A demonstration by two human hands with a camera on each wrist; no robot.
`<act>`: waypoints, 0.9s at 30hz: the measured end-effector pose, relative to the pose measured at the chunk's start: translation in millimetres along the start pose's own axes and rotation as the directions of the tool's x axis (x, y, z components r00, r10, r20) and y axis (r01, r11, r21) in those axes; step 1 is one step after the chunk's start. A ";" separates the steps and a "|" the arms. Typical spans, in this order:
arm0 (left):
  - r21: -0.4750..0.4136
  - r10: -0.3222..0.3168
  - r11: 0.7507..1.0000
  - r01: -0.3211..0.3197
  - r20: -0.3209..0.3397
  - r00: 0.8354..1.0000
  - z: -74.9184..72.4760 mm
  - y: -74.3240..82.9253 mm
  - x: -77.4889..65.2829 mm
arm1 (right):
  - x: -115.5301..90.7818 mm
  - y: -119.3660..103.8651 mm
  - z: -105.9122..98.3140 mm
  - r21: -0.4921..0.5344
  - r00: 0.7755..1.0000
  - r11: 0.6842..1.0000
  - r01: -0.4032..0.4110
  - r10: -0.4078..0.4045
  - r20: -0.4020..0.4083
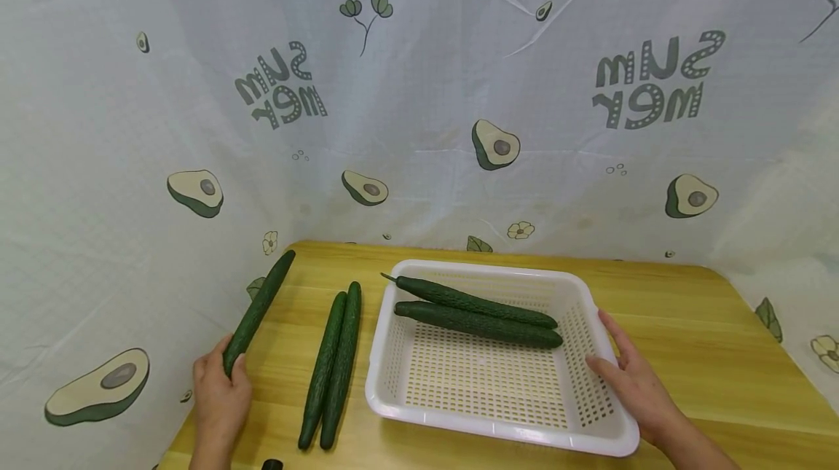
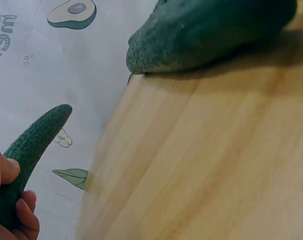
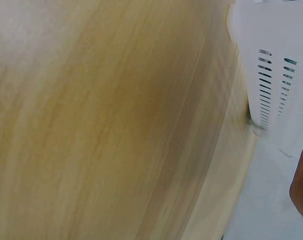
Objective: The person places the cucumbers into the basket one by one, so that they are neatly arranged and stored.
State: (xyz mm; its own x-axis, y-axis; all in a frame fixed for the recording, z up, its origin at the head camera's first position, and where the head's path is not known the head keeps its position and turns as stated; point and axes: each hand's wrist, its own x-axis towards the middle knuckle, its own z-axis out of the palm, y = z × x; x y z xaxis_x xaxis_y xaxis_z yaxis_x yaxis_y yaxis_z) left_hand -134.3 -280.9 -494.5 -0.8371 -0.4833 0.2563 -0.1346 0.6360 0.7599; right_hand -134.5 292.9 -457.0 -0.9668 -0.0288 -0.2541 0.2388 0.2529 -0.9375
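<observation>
My left hand grips a long dark green cucumber by its near end, at the left of the table. In the left wrist view, thumb and fingers wrap round that cucumber. To its right, two more cucumbers lie side by side on the wood, one on the left and one on the right. A white perforated plastic basket holds two cucumbers, a rear one with a stem and a front one. My right hand grips the basket's right rim, thumb inside.
The wooden table ends at a pale curtain printed with avocados, which hangs behind and at both sides. A small black object shows at the bottom edge, mostly cut off.
</observation>
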 end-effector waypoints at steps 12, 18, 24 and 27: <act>-0.147 0.009 0.989 -0.003 0.042 0.999 -2.8 19.9 -0.9 | 1.3 1.3 -1.8 0.013 1.000 1.000 0.000 0.000 0.010; -0.172 0.049 0.984 -0.036 0.071 0.996 -5.2 34.6 -1.9 | 0.8 2.5 -1.7 0.016 1.000 1.000 0.013 -0.013 0.017; -0.186 0.089 0.980 -0.075 0.067 0.994 -7.1 50.4 -2.7 | 0.6 2.6 -1.0 0.009 1.000 1.000 0.009 -0.009 0.009; -0.195 0.105 0.977 -0.088 0.079 0.991 -9.4 58.4 -3.5 | 0.3 3.0 -0.8 0.010 1.000 1.000 0.010 -0.010 0.005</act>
State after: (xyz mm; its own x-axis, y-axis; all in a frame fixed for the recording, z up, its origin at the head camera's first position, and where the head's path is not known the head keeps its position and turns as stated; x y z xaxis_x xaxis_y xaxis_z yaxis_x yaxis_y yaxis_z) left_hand -134.2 -247.7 -445.4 -0.8858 -0.3650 0.2867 0.0457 0.5462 0.8364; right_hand -134.2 294.4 -459.7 -0.9685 -0.0360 -0.2462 0.2305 0.2432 -0.9422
